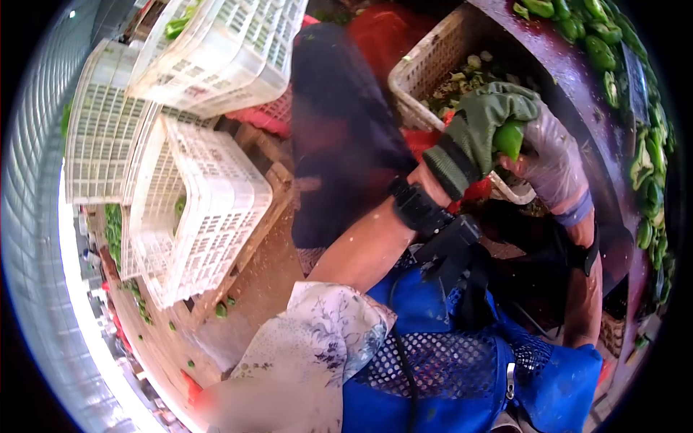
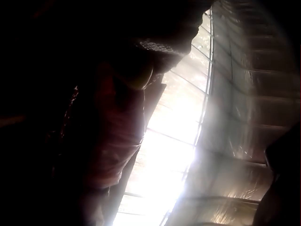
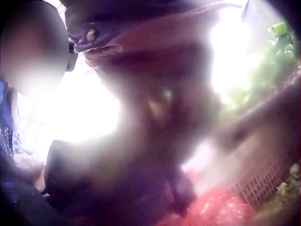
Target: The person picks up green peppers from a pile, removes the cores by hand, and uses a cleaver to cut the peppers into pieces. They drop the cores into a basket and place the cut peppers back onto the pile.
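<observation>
Item: one glossy green pepper (image 1: 510, 138), held up between the two gloved hands, above the near end of an off-white perforated plastic crate (image 1: 413, 68).

Left hand (image 1: 485, 124): in an olive-green cloth glove, its fingers curled over the pepper, gripping it from above and the side, seemingly so that it stayed steady.

Right hand (image 1: 554, 155): in a translucent plastic glove, turned in towards the left, its fingertips touching the pepper's lower edge. Whether it pinched the pepper or held something else could not be told; both wrist views were too dark or blurred.

Crate contents: pale and green scraps (image 1: 473, 72). The crate's place just beyond the hands probably kept it within short reach.

Bench: a wet, purplish-red bench (image 1: 563, 54) along the right, bearing a spread of green peppers (image 1: 600, 54), some of them split open; its edge ran close by the hands, perhaps for easy reach.

Left side: white perforated plastic crates (image 1: 216, 224), some stacked, one resting tilted near a brown wooden pallet (image 1: 278, 180); the pallet probably served to raise them off the floor (image 1: 253, 317).

Clothing: a bright blue apron (image 1: 426, 375) with mesh, likely worn against splashes.
</observation>
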A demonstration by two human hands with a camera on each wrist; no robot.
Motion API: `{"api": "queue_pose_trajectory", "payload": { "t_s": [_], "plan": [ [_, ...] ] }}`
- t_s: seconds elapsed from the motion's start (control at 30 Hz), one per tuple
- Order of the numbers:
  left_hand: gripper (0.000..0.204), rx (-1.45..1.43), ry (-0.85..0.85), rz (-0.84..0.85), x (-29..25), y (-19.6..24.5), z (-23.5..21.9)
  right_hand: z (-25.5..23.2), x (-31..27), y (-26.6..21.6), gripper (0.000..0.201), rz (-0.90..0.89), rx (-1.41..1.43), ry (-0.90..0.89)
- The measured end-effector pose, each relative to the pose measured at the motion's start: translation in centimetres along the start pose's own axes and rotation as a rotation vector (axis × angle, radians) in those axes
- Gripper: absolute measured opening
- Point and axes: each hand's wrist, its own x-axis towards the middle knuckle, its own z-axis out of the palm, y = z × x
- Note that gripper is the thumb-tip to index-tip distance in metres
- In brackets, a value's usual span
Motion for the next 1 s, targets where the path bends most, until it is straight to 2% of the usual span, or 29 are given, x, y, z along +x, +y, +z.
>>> {"api": "queue_pose_trajectory", "payload": {
  "t_s": [0.07,0.17,0.3,0.33,0.37,0.4,0.43,0.5,0.57,0.67,0.77,0.83,0.9,0.97,1.0],
  "plan": [
    [0.016,0.610,-0.057,0.381,-0.2,0.4,-0.5,0.3,-0.2,-0.7,0.033,-0.047,-0.026,0.066],
    [0.021,0.652,-0.082,0.495,0.0,1.7,-0.4,-0.4,-0.4,-0.8,0.030,0.006,0.147,-0.091],
    [0.027,0.773,-0.187,0.371,-0.6,1.7,-1.3,-0.4,-0.7,-1.2,0.025,0.028,-0.125,-0.108],
    [0.028,0.781,-0.209,0.353,-0.8,2.4,-1.0,0.7,-1.1,-0.4,0.023,0.122,-0.228,-0.070],
    [0.030,0.763,-0.235,0.331,-0.9,2.7,-0.6,1.6,-1.2,1.3,0.023,-0.038,-0.251,0.028],
    [0.031,0.745,-0.259,0.308,-1.0,3.1,-0.2,0.8,-1.3,-0.6,0.021,0.049,-0.295,0.010],
    [0.034,0.719,-0.280,0.276,-1.1,3.1,-0.1,1.0,-1.4,-0.6,0.021,0.092,-0.266,0.014],
    [0.038,0.096,-0.141,-0.063,-1.4,0.3,-0.1,1.0,-1.0,-1.3,0.015,0.199,-0.171,-0.050],
    [0.040,-0.195,-0.044,-0.267,-2.1,-1.6,-0.6,1.3,-0.9,-1.2,0.017,0.182,-0.064,-0.030],
    [0.038,-0.275,0.049,-0.366,-2.6,-2.5,-1.7,2.5,-1.2,-0.3,0.026,0.331,-0.050,-0.087],
    [0.031,-0.447,0.243,-0.509,-2.3,-2.7,-2.0,4.0,-1.4,1.3,0.025,0.340,-0.107,0.015],
    [0.025,0.167,0.164,-0.329,-3.2,-1.9,-1.0,3.6,-1.3,2.0,0.022,0.308,-0.147,0.122],
    [0.026,0.077,0.214,-0.393,-2.5,-0.6,-0.4,1.6,-0.4,2.5,0.026,0.316,-0.081,0.283],
    [0.033,-0.736,0.395,-0.704,-1.4,0.0,-0.8,-0.6,0.4,2.4,0.027,0.425,0.398,0.512],
    [0.036,-0.739,0.382,-0.672,-1.4,-0.3,-1.1,-1.0,0.9,4.5,0.024,0.060,-0.163,0.589]
  ]
}}
